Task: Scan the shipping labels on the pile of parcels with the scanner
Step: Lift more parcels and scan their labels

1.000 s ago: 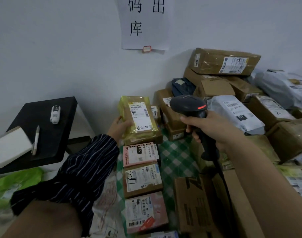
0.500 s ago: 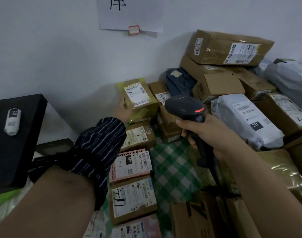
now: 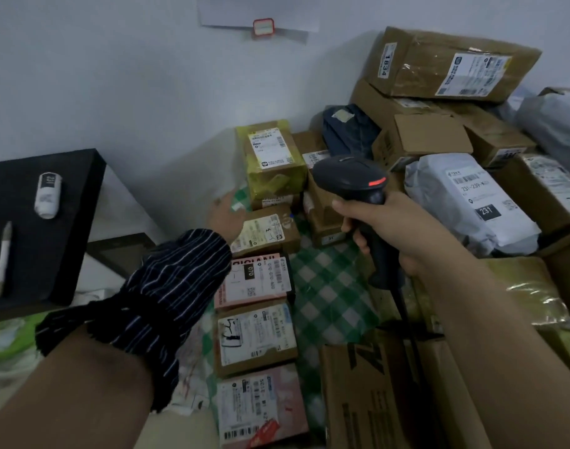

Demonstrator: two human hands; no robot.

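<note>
My right hand (image 3: 397,228) grips the handle of the black scanner (image 3: 350,178), whose red light shows on its head. A yellow-taped parcel (image 3: 274,160) with a white label stands by the wall on top of another box. My left hand (image 3: 225,218), blurred and holding nothing, hovers just below and left of it, beside a small brown box (image 3: 266,233). A row of labelled parcels runs toward me: a pink one (image 3: 256,280), a brown one (image 3: 256,338), another pink one (image 3: 264,405).
A pile of brown boxes (image 3: 449,64) and a white mailer bag (image 3: 471,202) fills the right side. A black table (image 3: 66,228) on the left carries a white bottle (image 3: 48,195) and a pen (image 3: 3,257). A green checked cloth (image 3: 325,286) lies underneath.
My left hand carried the yellow-taped parcel to the back by the wall, set it on another box and let go. The scanner stayed in my right hand.
</note>
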